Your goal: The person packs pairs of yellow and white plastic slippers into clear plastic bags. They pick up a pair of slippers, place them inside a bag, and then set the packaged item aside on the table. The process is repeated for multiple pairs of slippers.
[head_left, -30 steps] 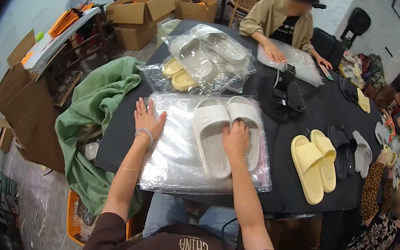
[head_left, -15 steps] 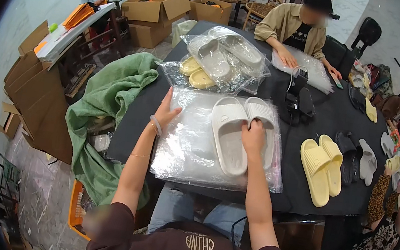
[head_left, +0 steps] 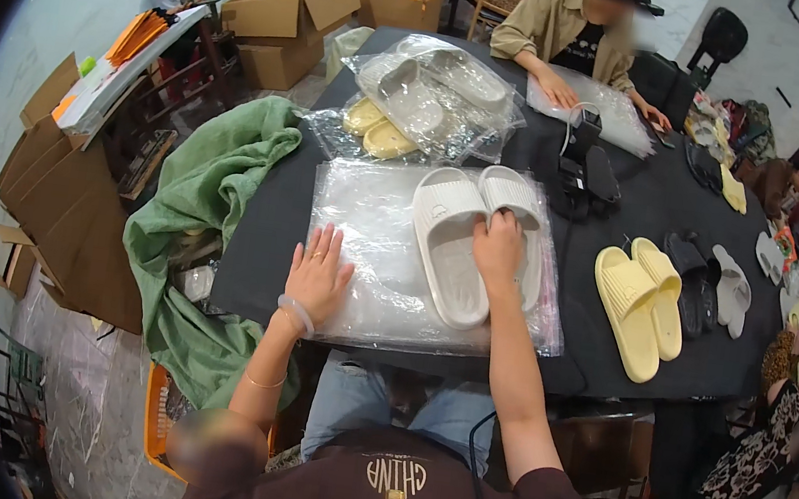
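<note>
A pair of pale grey slide slippers (head_left: pixel 445 246) rests on a stack of clear plastic bags (head_left: pixel 364 290) in front of me. My right hand (head_left: pixel 498 252) grips the pair where the two slippers meet, its fingers curled in and partly hidden. My left hand (head_left: pixel 320 271) lies flat on the left edge of the bag stack, fingers spread, holding nothing. Just beyond, bagged grey slippers (head_left: pixel 410 89) lie heaped over bagged yellow slippers (head_left: pixel 384 136).
To the right stand yellow slippers (head_left: pixel 636 306), black slippers (head_left: pixel 692 288) and grey slippers (head_left: pixel 730 291). A black device (head_left: pixel 587 168) with a cable is beyond them. Across the black table (head_left: pixel 265 277) a person's hand (head_left: pixel 552 88) rests on more plastic bags. Green cloth (head_left: pixel 205 194) drapes at the left.
My left hand has come nearer to me, from the stack's far left corner to its near left edge, and now lies flat. My right hand stays on the grey slippers.
</note>
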Demonstrator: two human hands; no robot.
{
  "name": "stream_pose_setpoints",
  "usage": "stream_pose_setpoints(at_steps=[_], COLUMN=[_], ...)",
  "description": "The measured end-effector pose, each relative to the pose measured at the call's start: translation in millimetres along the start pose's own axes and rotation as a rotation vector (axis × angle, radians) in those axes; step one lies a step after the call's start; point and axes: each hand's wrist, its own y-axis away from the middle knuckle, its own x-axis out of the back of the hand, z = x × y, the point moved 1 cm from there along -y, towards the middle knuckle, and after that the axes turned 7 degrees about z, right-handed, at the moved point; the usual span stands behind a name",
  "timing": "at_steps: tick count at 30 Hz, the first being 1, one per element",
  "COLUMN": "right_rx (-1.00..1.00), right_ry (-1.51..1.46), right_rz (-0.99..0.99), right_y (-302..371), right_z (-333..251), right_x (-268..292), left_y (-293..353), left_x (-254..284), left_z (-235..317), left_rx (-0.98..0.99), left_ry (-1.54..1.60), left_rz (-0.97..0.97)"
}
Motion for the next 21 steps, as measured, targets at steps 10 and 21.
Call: stream_pose_setpoints(at_steps=[10, 21], right_rx=[0.326, 0.188], right_ry=[-0.151, 0.067], right_rz=[-0.301, -0.181], right_y=[73.0, 38.5], right_z=[-105.5, -35.3], right_x=[-3.6, -3.5], left_y=[16.9, 9.9], left_x=[-42.6, -20.8], left_z=[-24.4, -3.6], left_rx=[-0.071, 0.048], left_ry=[-0.069, 0.047], left_rz=[-0.013, 0.081])
